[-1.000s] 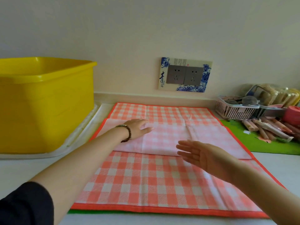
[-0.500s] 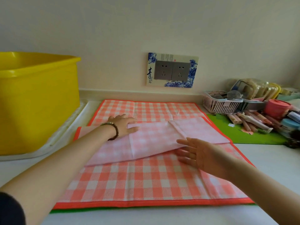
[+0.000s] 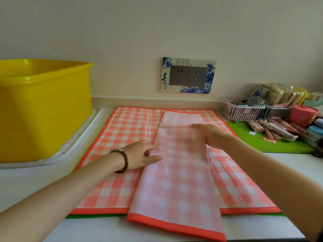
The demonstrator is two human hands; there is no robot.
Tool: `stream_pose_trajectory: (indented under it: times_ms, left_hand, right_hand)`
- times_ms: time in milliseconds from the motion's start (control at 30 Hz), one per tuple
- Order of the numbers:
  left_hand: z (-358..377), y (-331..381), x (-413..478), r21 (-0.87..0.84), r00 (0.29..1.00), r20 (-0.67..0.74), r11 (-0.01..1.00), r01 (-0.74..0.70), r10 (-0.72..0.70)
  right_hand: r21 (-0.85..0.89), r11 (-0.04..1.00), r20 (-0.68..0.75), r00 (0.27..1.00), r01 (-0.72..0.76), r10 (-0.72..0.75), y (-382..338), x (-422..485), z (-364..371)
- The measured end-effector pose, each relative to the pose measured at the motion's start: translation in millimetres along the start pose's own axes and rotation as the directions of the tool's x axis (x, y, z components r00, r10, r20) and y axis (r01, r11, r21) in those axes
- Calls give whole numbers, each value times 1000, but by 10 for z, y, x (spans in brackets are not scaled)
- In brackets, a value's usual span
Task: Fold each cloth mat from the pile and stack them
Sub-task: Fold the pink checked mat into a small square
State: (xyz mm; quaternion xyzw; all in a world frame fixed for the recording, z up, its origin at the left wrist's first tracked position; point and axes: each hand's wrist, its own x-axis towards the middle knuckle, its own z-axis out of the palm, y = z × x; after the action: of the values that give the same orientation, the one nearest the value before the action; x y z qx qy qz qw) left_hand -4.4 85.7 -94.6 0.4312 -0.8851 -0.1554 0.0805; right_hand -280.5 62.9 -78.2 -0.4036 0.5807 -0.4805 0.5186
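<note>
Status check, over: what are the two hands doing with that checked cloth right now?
Left hand flat on the folded mat, left edge. Right hand flat on its right edge, open. Mat a long strip atop the spread mat. Nothing in the way.

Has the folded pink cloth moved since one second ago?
Yes. The folded pink cloth lay sideways across the spread checked mat; now it runs lengthwise from near the wall socket, overhanging the mat's near edge.

Folded mat [image 3: 176, 180] atop spread mat [image 3: 122, 137]
</note>
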Motion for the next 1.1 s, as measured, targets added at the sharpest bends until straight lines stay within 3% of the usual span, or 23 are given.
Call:
stream_pose_trajectory:
  times_ms: [100,200,267,367,500,600,667,733,833,1100]
  left_hand:
    - [30,38,-85,-47,1000,17,999,11,-10]
    - [40,30,-211,42,997,5,996,-78,78]
    - [52,11,-278,39,988,1,987,-153,153]
    - [54,39,-361,59,984,66,984,-171,167]
    - [18,89,-473,131,964,239,980,-147,112]
    - [9,76,-513,162,947,307,975,-154,98]
    - [12,69,-515,184,943,322,971,-154,88]
    - [12,87,-529,207,950,302,966,-152,85]
    - [-16,143,-596,229,956,280,961,-157,90]
    - [-38,168,-624,246,907,414,951,-188,73]
  right_hand:
    - [-97,994,25,999,39,-36,-22,10,-4]
    - [-458,872,4,982,171,-190,19,-79,-90]
    - [-643,703,60,936,303,-348,100,-225,-188]
    - [-737,438,306,832,515,-463,267,-551,-325]
    - [-806,45,547,771,591,-326,425,-985,-442]
    - [-720,-302,693,618,625,-372,474,-1167,-458]
    - [-636,-453,770,553,625,-318,462,-1207,-477]
    - [-569,-502,819,502,651,-278,454,-1209,-477]
    - [-538,-481,842,465,692,-274,489,-1188,-454]
    - [-569,-398,822,486,719,-296,480,-1240,-408]
